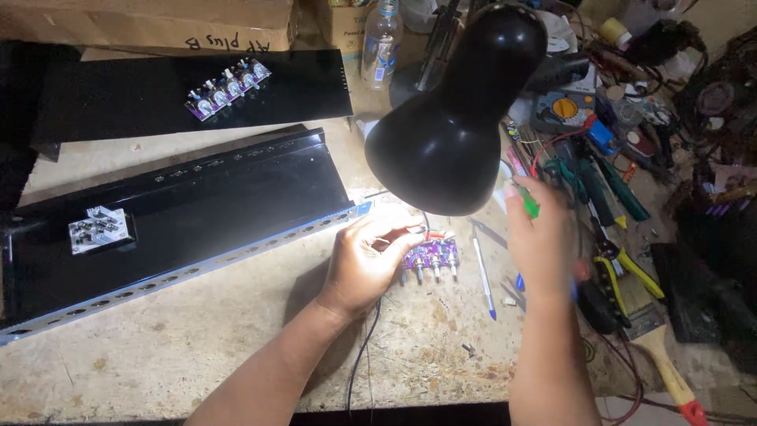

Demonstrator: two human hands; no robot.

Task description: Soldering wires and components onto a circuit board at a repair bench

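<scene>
Two hands: left hand (364, 264) holds purple board (430, 256), right hand (540, 237) green tool (527, 201).

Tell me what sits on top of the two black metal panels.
The far black panel carries a purple knob board. The near black panel carries a small silver module. What lies beneath either panel is covered.

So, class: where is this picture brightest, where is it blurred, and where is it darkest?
Head view: brightest on the bench under the lamp, glaring beside the left hand and purple board; the right hand is motion-blurred; the right-hand tool clutter falls into shadow.
</scene>
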